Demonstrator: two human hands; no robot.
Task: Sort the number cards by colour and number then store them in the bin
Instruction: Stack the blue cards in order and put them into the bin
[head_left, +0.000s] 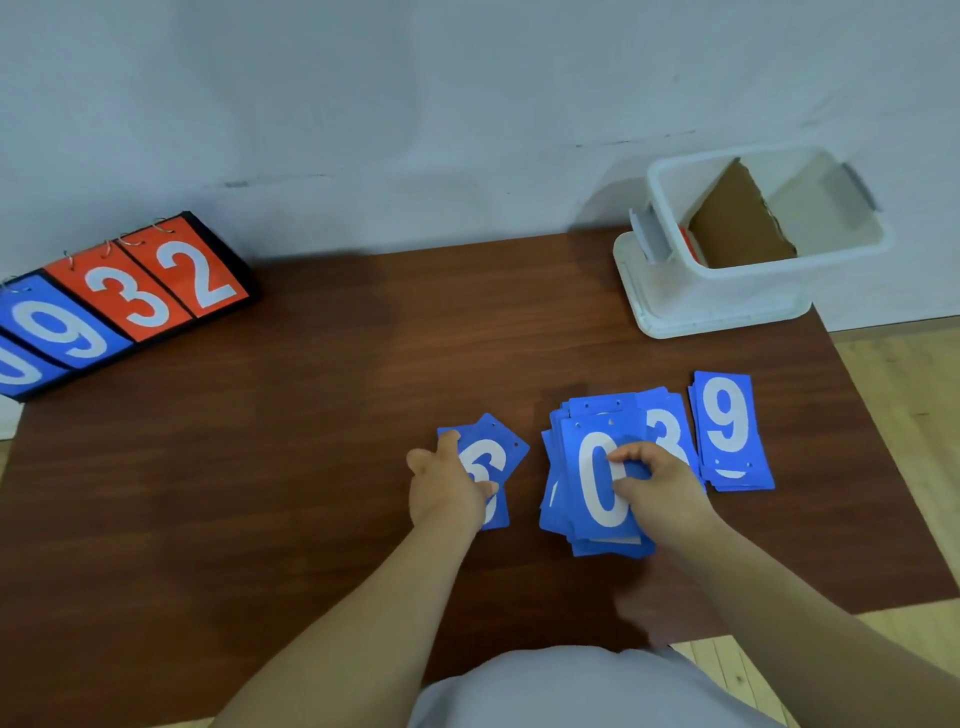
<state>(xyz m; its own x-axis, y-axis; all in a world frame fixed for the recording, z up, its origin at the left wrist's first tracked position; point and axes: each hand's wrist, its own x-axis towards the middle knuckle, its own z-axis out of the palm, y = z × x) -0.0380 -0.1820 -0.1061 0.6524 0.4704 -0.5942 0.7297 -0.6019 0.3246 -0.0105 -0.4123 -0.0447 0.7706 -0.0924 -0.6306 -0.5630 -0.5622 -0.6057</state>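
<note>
Blue number cards lie in three groups on the brown table (260, 467). My left hand (447, 488) rests on a small stack topped by a blue 6 card (493, 457), with the fingers curled over its lower edge. In the middle is a loose pile topped by a blue 0 card (592, 483), and a blue 3 card (670, 431) pokes out behind it. My right hand (660, 483) pinches the 0 card at its right side. A neat stack showing a blue 9 card (730, 426) lies at the far right. The white plastic bin (727, 291) stands at the table's back right corner.
Inside the bin leans a brown cardboard divider (737, 223), with a bit of red showing beside it. A flip scoreboard (114, 306) with blue 0, 9 and red 3, 2 lies at the back left. The table's right edge meets a wooden floor.
</note>
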